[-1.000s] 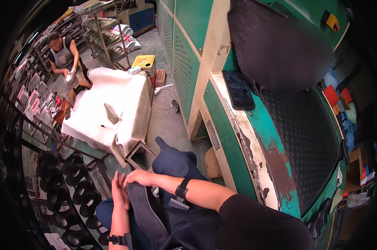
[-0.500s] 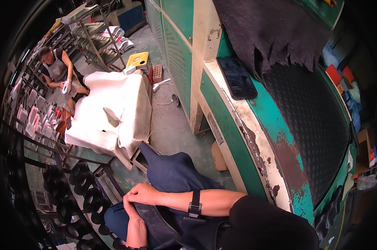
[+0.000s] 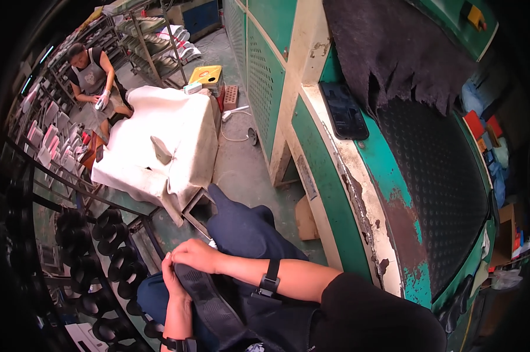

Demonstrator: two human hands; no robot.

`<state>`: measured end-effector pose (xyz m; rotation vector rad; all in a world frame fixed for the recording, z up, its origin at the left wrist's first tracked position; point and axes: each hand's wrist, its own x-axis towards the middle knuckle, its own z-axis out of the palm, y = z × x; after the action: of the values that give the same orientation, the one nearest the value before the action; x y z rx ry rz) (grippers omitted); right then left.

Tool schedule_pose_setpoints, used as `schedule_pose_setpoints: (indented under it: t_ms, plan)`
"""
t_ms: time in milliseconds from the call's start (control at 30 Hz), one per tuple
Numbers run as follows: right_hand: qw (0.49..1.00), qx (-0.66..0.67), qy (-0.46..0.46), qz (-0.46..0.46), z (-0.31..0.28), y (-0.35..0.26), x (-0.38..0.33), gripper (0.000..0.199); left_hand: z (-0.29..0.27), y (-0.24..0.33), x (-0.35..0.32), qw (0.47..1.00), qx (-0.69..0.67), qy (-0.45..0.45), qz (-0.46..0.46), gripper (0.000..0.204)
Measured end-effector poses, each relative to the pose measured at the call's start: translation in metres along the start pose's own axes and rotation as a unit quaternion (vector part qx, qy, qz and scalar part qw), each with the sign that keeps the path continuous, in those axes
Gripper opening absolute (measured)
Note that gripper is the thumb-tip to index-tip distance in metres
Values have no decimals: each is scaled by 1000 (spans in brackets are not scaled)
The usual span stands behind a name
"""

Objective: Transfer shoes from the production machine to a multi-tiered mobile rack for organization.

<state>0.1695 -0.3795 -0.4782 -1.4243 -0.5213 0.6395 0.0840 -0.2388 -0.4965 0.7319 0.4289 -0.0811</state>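
Observation:
Across my lap lies a long black shoe sole [image 3: 209, 299] with a patterned tread. My right hand [image 3: 196, 256] is closed over its far end, knuckles up. My left hand [image 3: 175, 283] comes up along the sole's left side, and its fingertips meet the right hand at the same end. The grip underneath is hidden. Both wrists wear black straps. Under the sole are my dark blue trousers [image 3: 241, 226].
A rack of black soles [image 3: 121, 264] stands at left. Ahead is a white-cloth-covered block [image 3: 153, 135]; beyond it a person [image 3: 95, 76] handles a pale shoe. To the right stands a green machine [image 3: 335, 193] with a phone [image 3: 344, 111] on its ledge.
Both hands have risen a little and shifted left with the sole's end, and more of its tread shows. The surroundings have shifted slightly in the view.

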Motion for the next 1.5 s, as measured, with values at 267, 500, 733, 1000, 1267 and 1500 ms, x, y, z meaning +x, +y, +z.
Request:
schedule_pose_setpoints:
  t_ms: [267, 500, 733, 1000, 1267, 1500]
  plan:
    - [921, 355, 66, 147, -33, 6, 35, 42, 76, -30, -111, 966, -156, 7, -208, 96]
    - [929, 321, 26, 183, -7, 0, 19, 41, 95, -40, -149, 952, -268, -8, -149, 97]
    - [985, -27, 173, -9, -30, 29, 29, 36, 90, -18, -158, 985, -68, 101, -123, 95]
    - [866, 338, -202, 308, -95, 45, -21, 57, 89, 8, -171, 972, -149, -140, 116, 111]
    - [871, 406, -257, 105, -43, -43, 6, 84, 77, 62, -181, 937, -93, -128, 311, 128]
    - [878, 442, 67, 171, -41, -24, 146, 55, 58, 24, -214, 966, -88, -72, 231, 116]
